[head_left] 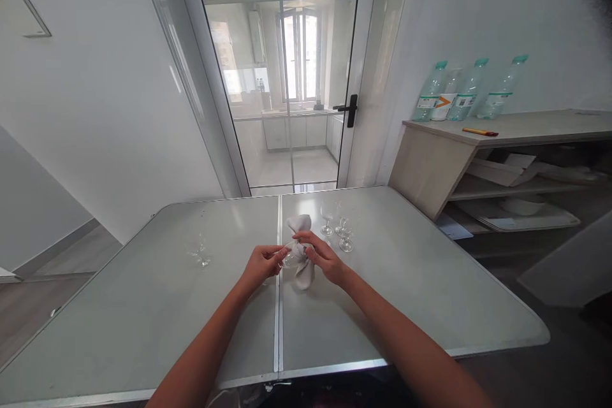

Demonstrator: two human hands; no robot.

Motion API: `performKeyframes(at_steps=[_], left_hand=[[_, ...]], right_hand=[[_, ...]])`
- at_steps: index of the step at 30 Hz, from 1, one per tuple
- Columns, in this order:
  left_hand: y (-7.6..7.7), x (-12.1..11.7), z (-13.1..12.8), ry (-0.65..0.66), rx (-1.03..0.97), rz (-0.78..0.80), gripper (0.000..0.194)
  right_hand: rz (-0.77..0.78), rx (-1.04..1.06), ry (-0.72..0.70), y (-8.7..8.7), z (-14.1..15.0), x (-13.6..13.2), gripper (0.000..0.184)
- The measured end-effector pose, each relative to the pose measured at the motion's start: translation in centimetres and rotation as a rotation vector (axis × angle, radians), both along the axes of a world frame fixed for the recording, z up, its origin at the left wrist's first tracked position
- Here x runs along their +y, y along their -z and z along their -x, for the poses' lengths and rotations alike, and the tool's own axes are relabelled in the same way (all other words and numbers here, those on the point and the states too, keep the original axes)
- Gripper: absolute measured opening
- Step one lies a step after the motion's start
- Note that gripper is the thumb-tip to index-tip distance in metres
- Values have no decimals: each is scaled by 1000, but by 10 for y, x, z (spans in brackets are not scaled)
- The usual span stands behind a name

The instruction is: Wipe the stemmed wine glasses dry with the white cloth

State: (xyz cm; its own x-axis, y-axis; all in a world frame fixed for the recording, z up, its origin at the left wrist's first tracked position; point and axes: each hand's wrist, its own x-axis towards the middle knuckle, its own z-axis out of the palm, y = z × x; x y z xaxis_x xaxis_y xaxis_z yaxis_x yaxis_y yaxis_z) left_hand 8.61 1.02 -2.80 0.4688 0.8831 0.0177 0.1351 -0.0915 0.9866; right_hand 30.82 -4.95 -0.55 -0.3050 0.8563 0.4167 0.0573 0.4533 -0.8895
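Observation:
Over the middle of the table, my left hand [265, 262] pinches a clear glass [288, 259], whose stem or base seems to lie in the fingers. My right hand [325, 257] is closed round a pale cloth [303, 278] pressed against the glass. One end of the cloth stands up above the fingers and the other hangs below. Much of the glass is hidden by the cloth and fingers. Several clear stemmed glasses [346, 243] stand just beyond my right hand. Off to the left is another clear glass [204, 261], faint against the tabletop.
The pale table [229, 325] has a metal seam down its middle. Behind it stands a glass door [306, 166] with a black handle [352, 111]. At right, a wooden shelf unit [425, 159] carries several plastic bottles [466, 99] and a yellow-red object [479, 132].

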Motion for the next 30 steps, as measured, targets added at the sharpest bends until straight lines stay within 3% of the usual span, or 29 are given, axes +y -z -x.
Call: performKeyframes(at_steps=[2, 4, 8, 10, 13, 17, 19, 21, 23, 26, 28, 30], left_hand=[[1, -1, -1, 58, -28, 43, 62], [3, -2, -1, 12, 2, -55, 62], [13, -2, 3, -257, 238, -558, 50], [18, 0, 5, -299, 314, -714, 46], [21, 3, 7, -219, 263, -646, 48], [20, 6, 2, -116, 47, -207, 59], [18, 7, -1, -44, -9, -11, 67], [16, 6, -2, 8, -12, 58, 71], [15, 4, -2, -26, 25, -36, 67], [17, 1, 0, -144, 206, -369, 54], [18, 1, 2, -166, 311, -501, 52], [19, 1, 1, -140, 293, -441, 54]], right_hand=[[-36, -117, -38, 3, -2, 0, 57], [-73, -235, -12, 4, 0, 0, 60], [-32, -335, -8, -2, 10, -3, 53], [68, -264, -42, -5, 13, -3, 50], [184, -86, -38, -6, 11, -3, 50], [290, 144, -41, -3, 3, 0, 49], [263, 251, -15, -3, 2, 1, 48], [183, 228, 24, -4, 3, 1, 49], [113, 34, 42, -4, 7, 1, 50], [108, -222, 22, -2, 12, 1, 58], [136, -190, -13, 0, 14, 1, 60], [201, -57, -62, 1, 12, 2, 59]])
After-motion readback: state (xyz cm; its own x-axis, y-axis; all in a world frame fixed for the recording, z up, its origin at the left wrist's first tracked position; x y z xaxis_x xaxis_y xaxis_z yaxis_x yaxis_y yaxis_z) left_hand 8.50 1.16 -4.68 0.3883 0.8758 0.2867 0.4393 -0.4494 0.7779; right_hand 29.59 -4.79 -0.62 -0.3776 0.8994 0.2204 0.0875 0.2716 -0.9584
